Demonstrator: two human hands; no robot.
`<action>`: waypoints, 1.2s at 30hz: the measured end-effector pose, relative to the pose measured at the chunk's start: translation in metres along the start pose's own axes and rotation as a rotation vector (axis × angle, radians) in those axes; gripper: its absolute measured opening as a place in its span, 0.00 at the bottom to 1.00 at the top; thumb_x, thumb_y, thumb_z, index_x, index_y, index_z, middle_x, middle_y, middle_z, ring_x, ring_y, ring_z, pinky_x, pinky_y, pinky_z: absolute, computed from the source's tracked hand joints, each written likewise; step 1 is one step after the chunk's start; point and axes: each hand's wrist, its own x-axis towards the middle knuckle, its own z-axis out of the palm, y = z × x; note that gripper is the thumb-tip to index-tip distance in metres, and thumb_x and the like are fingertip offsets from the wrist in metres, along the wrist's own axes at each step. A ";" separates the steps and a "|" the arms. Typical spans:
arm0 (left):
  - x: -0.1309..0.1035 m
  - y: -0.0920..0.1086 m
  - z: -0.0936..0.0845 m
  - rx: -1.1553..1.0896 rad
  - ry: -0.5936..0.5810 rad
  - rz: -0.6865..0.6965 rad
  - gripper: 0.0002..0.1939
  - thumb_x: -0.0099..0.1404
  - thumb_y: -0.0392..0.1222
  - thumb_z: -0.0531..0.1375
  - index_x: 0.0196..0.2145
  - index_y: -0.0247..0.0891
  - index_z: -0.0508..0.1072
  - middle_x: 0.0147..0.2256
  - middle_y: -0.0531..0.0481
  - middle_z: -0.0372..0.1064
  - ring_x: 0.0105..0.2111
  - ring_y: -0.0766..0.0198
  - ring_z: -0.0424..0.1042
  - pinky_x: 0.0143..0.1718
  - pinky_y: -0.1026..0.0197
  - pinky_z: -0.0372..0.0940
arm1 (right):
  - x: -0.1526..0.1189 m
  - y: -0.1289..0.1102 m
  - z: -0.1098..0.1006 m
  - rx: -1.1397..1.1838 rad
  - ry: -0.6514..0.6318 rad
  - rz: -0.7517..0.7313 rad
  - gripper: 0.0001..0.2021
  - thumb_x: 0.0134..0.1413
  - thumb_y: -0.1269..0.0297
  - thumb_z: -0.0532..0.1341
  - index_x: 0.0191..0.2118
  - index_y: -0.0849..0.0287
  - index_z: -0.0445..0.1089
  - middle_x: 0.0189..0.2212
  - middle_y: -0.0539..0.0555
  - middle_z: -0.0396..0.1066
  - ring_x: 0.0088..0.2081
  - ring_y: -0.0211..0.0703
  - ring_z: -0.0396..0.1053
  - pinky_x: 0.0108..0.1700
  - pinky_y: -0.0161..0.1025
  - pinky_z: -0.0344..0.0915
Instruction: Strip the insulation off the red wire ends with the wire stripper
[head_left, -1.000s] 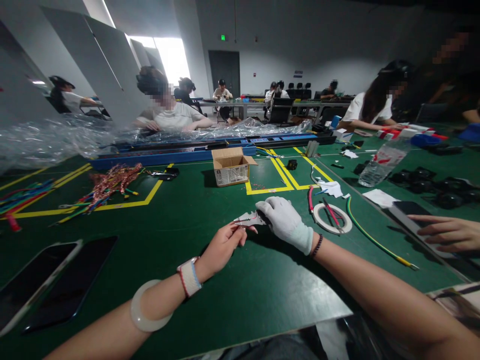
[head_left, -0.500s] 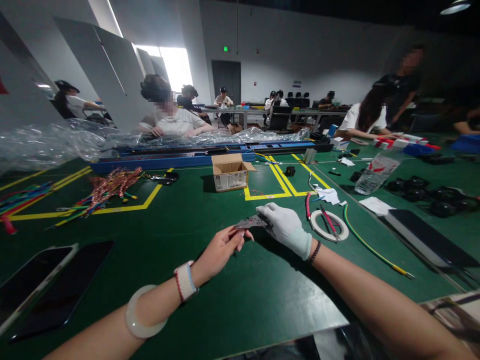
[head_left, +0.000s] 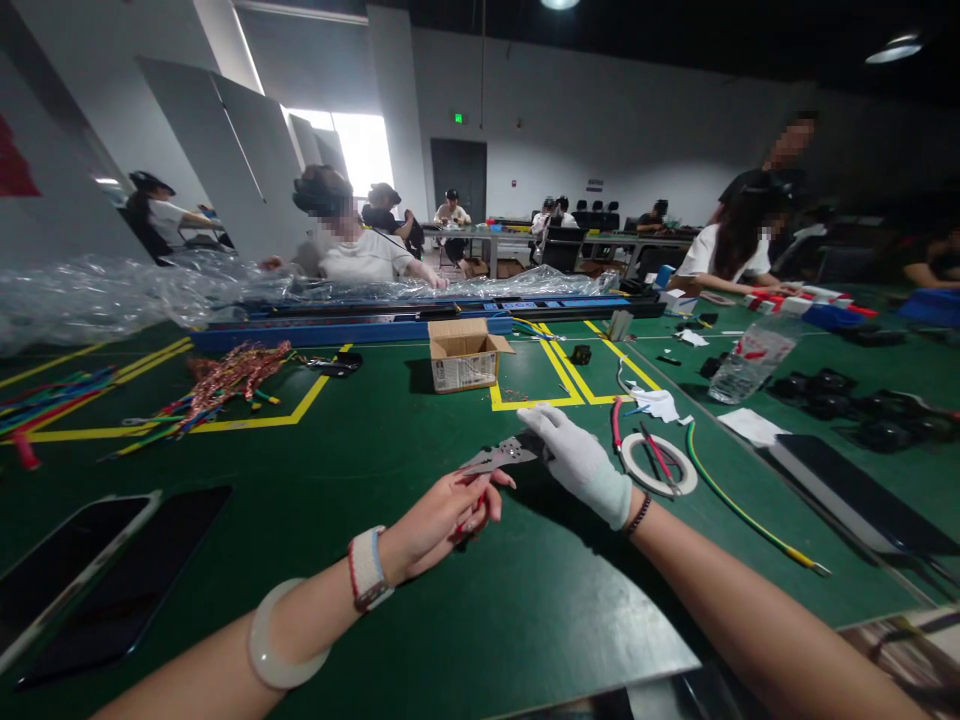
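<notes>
A flat grey wire stripper, with notches and holes along its metal jaws, is held over the middle of the green table. My right hand, in a white glove, is closed around its handle end, which the glove mostly hides. My bare left hand is at the tip of the jaws, thumb and fingers closed together. Red bits of what looks like a wire show between and below its fingers; most of it is hidden.
Beyond the hands stands an open cardboard box. Copper-stranded wires lie left. Right are a white tape roll, a green-yellow cable and a bottle. Two dark tablets lie near left. Co-workers sit beyond.
My left hand has turned slightly, so more of its fingers and the red bits show. The wire stripper stays between both hands. The view has tilted up a little.
</notes>
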 end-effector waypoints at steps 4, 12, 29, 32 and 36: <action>-0.001 0.001 0.002 0.030 -0.006 0.046 0.14 0.62 0.46 0.62 0.40 0.32 0.73 0.24 0.52 0.67 0.17 0.76 0.51 0.17 0.69 0.43 | 0.002 0.005 0.004 0.097 0.105 -0.042 0.22 0.50 0.80 0.54 0.52 0.61 0.66 0.45 0.61 0.68 0.46 0.46 0.68 0.47 0.43 0.68; 0.000 -0.002 0.001 0.052 -0.064 0.064 0.13 0.63 0.45 0.61 0.39 0.32 0.75 0.23 0.51 0.68 0.17 0.75 0.51 0.19 0.68 0.45 | -0.004 -0.004 -0.013 -0.066 -0.009 -0.046 0.25 0.53 0.80 0.52 0.57 0.60 0.64 0.54 0.61 0.66 0.45 0.45 0.72 0.44 0.37 0.69; -0.002 -0.001 0.000 0.254 0.010 0.011 0.17 0.64 0.49 0.60 0.43 0.32 0.76 0.23 0.53 0.66 0.15 0.76 0.53 0.16 0.69 0.47 | -0.003 -0.008 -0.005 0.078 -0.153 -0.084 0.37 0.49 0.84 0.48 0.65 0.55 0.50 0.64 0.58 0.51 0.51 0.43 0.69 0.52 0.40 0.68; -0.001 0.000 -0.002 0.268 0.024 0.011 0.18 0.64 0.50 0.60 0.43 0.32 0.76 0.23 0.53 0.65 0.17 0.75 0.52 0.17 0.69 0.46 | -0.005 -0.002 0.002 0.259 -0.117 -0.182 0.33 0.52 0.82 0.49 0.64 0.54 0.52 0.61 0.57 0.60 0.57 0.42 0.63 0.57 0.42 0.62; 0.000 0.000 -0.003 0.294 0.026 0.043 0.18 0.63 0.50 0.60 0.43 0.32 0.76 0.24 0.52 0.65 0.18 0.75 0.52 0.18 0.69 0.46 | -0.007 -0.003 0.006 0.453 -0.100 -0.274 0.33 0.53 0.80 0.53 0.64 0.56 0.51 0.60 0.59 0.59 0.61 0.42 0.57 0.60 0.44 0.57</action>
